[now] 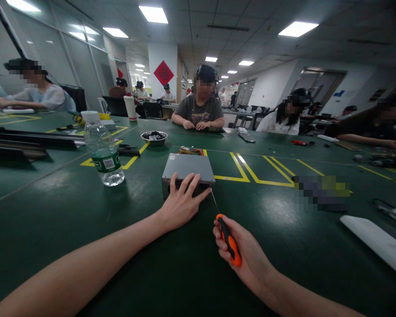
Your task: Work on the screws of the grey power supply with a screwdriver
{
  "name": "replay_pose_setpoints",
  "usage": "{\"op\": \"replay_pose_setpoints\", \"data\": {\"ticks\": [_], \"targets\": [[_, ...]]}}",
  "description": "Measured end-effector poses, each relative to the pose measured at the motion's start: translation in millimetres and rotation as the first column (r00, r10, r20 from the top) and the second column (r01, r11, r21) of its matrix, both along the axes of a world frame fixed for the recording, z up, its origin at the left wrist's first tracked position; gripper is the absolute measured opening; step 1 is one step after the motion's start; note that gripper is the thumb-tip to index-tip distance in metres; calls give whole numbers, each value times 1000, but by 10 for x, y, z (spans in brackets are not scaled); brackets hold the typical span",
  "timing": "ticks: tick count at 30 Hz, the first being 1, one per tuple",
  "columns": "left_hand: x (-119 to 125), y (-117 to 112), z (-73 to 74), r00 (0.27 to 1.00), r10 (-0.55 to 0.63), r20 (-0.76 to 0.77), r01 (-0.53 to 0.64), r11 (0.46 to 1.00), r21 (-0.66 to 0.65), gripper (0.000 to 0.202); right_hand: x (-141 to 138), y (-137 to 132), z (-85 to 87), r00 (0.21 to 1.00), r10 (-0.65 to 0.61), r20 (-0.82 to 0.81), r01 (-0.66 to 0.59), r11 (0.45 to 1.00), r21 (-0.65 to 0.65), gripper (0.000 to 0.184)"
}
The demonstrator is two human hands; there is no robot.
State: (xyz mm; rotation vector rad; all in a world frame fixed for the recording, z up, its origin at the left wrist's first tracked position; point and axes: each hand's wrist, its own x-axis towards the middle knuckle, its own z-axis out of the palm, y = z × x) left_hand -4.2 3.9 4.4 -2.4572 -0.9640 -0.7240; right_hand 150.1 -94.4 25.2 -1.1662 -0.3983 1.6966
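Observation:
A grey metal computer power supply (pixel 191 166) lies on the green table, its bundle of coloured cables (pixel 190 151) at the far side. My left hand (pixel 181 202) rests against its near face and top edge with the fingers spread. In my right hand (pixel 236 240) is a screwdriver (pixel 229 242) with an orange and black handle, my fingers wrapped round it. The thin shaft slants up to the box's near right corner, where its tip appears to meet the case. Whether a screw sits there is too small to tell.
Left of the box stands a clear water bottle (pixel 102 152). Behind it are a metal bowl (pixel 154 138) of small dark parts and a white cup (pixel 130 108). A long white object (pixel 376 240) lies at right. A person (pixel 199 103) sits opposite; others work around the table.

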Motion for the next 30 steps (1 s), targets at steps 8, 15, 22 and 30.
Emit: {"op": "replay_pose_setpoints", "data": {"ticks": [8,15,22,30], "targets": [[-28,-1,7,999,-41,16,42,998,-38,49,-1,-12,-43,995,86,46,-90,992,87,17],[-194,42,67,989,-149,-23,147,986,-74,27,-47,35,-90,984,152,96,-165,975,149,19],[-230,131,42,988,-144,64,147,988,-52,23,-94,76,-86,984,148,97,-159,979,124,21],[-232,121,57,987,-151,56,153,988,-29,21,-122,99,-81,985,128,117,-143,982,124,19]]}}
